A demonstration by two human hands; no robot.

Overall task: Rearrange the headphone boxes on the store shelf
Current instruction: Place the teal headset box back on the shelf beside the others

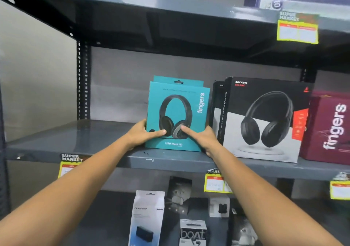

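Observation:
A teal headphone box (178, 101) stands upright on the grey middle shelf (79, 141), with a second teal box showing just behind it. My left hand (144, 134) grips its lower left edge, thumb across the front. My right hand (200, 137) holds the lower right edge, thumb on the front. To the right stand a black and white headphone box (265, 120), another black box (217, 111) tucked behind it, and a maroon box (329, 128) at the frame's edge.
The shelf's left half is bare up to a perforated upright post (83, 80). Yellow price tags (297, 29) hang on the shelf edges. The lower shelf holds several small boxed gadgets (147, 217). Another shelf (151, 5) sits close overhead.

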